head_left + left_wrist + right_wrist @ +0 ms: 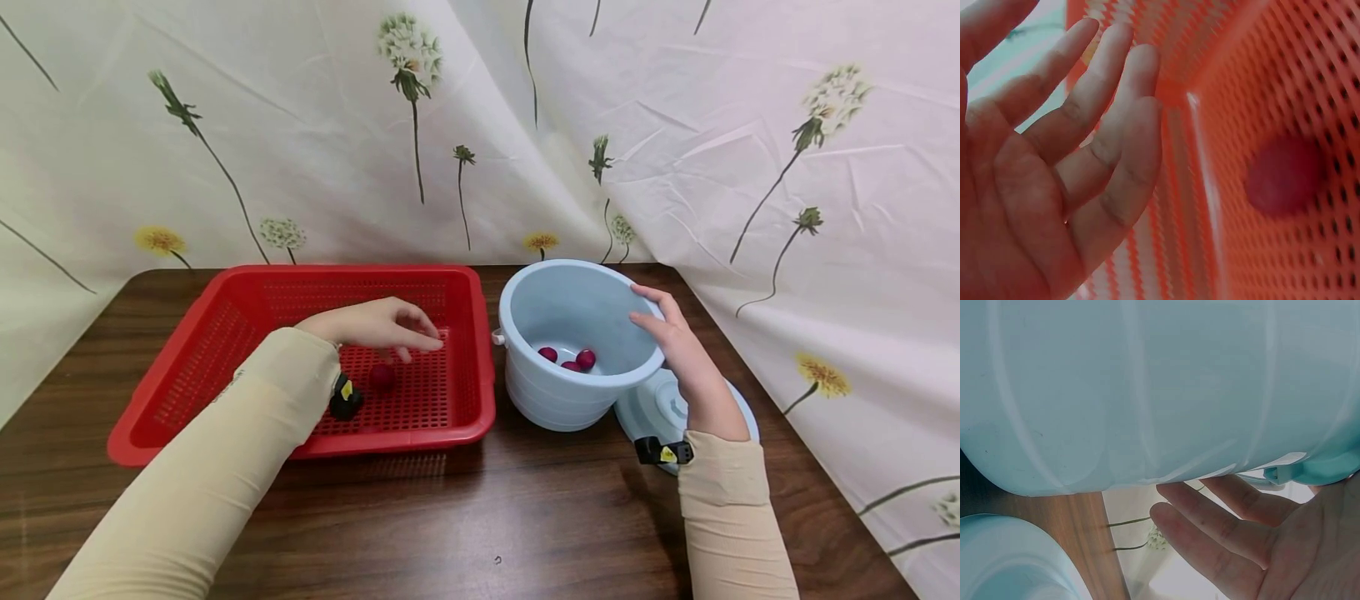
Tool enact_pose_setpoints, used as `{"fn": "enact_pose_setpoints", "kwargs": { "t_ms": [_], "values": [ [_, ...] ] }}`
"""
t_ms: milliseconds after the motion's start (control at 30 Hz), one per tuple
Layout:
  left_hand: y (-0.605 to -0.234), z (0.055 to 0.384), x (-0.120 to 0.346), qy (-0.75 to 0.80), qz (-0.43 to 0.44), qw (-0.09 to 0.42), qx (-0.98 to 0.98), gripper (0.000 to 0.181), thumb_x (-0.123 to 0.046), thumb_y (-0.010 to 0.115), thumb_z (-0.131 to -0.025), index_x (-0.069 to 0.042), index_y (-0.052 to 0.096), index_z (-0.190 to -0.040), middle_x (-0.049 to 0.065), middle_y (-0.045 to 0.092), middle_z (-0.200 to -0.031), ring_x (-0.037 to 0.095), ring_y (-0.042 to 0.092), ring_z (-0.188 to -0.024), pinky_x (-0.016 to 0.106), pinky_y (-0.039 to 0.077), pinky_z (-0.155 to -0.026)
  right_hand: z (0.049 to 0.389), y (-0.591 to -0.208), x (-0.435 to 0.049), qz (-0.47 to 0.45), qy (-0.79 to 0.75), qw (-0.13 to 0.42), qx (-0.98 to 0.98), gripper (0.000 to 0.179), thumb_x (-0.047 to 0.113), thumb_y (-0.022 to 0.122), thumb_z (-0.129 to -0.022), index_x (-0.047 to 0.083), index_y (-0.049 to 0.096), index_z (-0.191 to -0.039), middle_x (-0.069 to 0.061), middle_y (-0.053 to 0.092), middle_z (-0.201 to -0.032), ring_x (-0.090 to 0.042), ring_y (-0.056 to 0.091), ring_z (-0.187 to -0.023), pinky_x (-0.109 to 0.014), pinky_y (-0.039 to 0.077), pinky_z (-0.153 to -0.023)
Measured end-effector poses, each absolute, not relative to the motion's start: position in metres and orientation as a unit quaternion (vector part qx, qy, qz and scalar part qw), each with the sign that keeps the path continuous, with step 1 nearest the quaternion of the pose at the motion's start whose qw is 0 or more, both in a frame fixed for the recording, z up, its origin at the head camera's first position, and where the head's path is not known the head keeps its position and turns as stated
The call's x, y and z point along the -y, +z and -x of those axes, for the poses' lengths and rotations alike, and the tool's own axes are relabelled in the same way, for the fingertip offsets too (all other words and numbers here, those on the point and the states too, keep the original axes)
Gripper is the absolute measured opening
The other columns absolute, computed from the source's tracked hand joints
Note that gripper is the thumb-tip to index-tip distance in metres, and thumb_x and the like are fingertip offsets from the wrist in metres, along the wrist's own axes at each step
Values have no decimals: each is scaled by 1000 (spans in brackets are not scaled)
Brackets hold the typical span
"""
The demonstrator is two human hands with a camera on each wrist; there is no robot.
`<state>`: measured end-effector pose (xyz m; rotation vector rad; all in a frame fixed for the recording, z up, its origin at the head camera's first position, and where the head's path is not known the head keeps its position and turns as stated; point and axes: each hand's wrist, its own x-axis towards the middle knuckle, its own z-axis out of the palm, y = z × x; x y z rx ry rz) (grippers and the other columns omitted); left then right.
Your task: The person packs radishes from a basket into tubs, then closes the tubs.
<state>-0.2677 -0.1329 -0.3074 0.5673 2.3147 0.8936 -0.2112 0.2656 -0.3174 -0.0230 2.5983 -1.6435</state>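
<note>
My left hand (pixel 386 323) hovers inside the red basket (pixel 480 417) with its fingers loosely bent and nothing in them. Below it on the basket floor lies a round, dark red plum-like fruit (pixel 382 377), apart from the palm in the left wrist view, where the fruit (pixel 1285 176) sits on the mesh. To the right, my right hand (pixel 670 329) holds the rim of a light blue bucket (pixel 555 404), some fingers over the edge inside and others along its outer wall (pixel 1147 394). Three similar dark red fruits (pixel 586 359) rest at the bottom of the bucket.
A light blue lid (pixel 738 408) lies on the dark wooden table (pixel 465 517), under my right wrist and partly behind the bucket. A white cloth (pixel 315 125) with printed dandelions hangs along the table's back and right edges. The bucket stands close to the basket's right wall.
</note>
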Motion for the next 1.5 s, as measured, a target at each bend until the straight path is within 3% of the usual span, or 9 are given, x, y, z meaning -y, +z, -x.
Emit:
{"fn": "enact_pose_setpoints", "kwargs": {
  "t_ms": [333,667,1033,1267,1500],
  "values": [
    [-317,273,168,318,-177,341,-867,52,-40,62,-97,-5,56,-135,15,60,-124,18,65,-94,38,57,-86,211,-317,-266,6,-538,31,-843,60,32,41,-103,15,20,-157,-17,9,-162,-40,34,-137,-48,39,-100],
    [-331,273,177,313,-145,361,-866,59,-41,62,-96,-4,49,-140,15,56,-119,20,60,-91,39,58,-79,211,-318,-267,2,-539,32,-842,60,32,41,-104,15,20,-157,-17,10,-162,-40,35,-135,-44,41,-96],
    [-339,271,172,313,-75,428,-845,60,-38,68,-93,-7,46,-140,18,55,-130,29,58,-111,39,58,-79,211,-318,-268,2,-538,34,-842,60,33,40,-104,15,19,-157,-17,10,-162,-40,33,-136,-43,41,-93],
    [-346,274,174,327,-64,445,-831,56,-31,73,-90,-8,47,-135,10,58,-116,24,55,-104,40,57,-80,211,-319,-268,3,-537,33,-843,60,34,40,-104,15,19,-157,-18,10,-162,-41,33,-137,-49,41,-96],
    [-349,272,176,332,-59,444,-830,53,-27,75,-89,-8,47,-131,7,51,-103,19,45,-90,37,55,-76,212,-318,-266,5,-536,37,-844,60,33,40,-104,15,19,-157,-18,9,-162,-41,32,-137,-49,41,-97]
  ]
}}
